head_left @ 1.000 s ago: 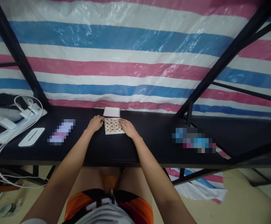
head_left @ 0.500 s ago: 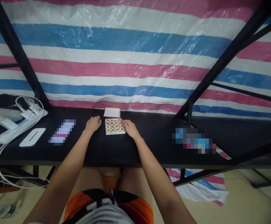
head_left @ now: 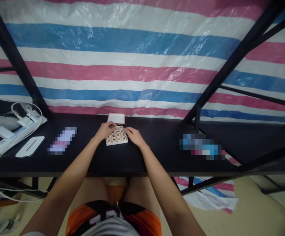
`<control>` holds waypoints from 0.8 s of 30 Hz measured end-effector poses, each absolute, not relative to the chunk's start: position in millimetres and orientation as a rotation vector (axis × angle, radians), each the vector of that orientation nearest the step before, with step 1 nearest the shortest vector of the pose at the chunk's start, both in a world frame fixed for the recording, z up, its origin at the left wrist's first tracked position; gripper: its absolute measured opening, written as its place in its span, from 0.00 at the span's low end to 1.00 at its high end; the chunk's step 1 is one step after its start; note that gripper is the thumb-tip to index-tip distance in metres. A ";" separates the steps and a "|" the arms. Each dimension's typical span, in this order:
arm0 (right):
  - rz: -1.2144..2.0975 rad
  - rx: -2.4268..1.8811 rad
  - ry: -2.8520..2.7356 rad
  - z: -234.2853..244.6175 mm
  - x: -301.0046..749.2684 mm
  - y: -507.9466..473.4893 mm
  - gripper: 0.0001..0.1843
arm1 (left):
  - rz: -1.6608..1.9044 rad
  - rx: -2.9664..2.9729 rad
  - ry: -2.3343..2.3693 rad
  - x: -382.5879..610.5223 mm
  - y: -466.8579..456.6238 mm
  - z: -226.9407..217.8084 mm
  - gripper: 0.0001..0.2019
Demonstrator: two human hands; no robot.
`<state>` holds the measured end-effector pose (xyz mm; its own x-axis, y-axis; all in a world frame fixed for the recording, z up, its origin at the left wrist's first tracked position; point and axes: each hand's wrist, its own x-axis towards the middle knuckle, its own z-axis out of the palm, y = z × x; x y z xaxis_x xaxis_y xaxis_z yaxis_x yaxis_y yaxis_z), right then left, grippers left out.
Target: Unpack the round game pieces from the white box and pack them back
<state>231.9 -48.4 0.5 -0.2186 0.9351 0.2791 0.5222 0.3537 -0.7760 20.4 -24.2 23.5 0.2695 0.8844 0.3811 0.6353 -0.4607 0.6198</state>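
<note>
A shallow white box [head_left: 117, 143] of round Chinese chess pieces [head_left: 118, 134] lies on the black table, its rows of pieces showing dark characters. My left hand [head_left: 105, 130] reaches over the box's far left corner. Its fingers are pinched on a small pale chess piece, mostly hidden by the fingertips. At the opposite side, my right hand [head_left: 134, 136] has its fingers bent against the box's right edge, holding it. Just behind the box, its open lid [head_left: 116, 118] rests with the pale inside up.
On the left of the black table [head_left: 157, 160] lie a blurred-out phone-like item [head_left: 63, 140], a white flat device [head_left: 30, 146] and white cables with a power strip [head_left: 14, 135]. A pixelated item [head_left: 201, 145] sits right. Black metal bars [head_left: 231, 62] slant up before striped plastic sheeting [head_left: 132, 72].
My left hand has moved right, from beside the box to over its far left corner, with the chess piece between its fingers. The box has turned slightly and shifted left.
</note>
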 end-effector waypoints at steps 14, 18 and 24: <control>0.712 -1.247 -1.880 5.1 230.0 -52.8 0.18 | 0.827 2.383 1.388 27.4 -16.2 24.6 0.07; 0.731 -1.233 -1.868 2.8 230.6 -51.5 0.19 | 0.773 2.429 1.396 25.3 -14.5 21.4 0.09; 0.758 -1.218 -1.848 0.8 230.7 -50.6 0.19 | 0.760 2.444 1.347 23.9 -17.3 21.6 0.15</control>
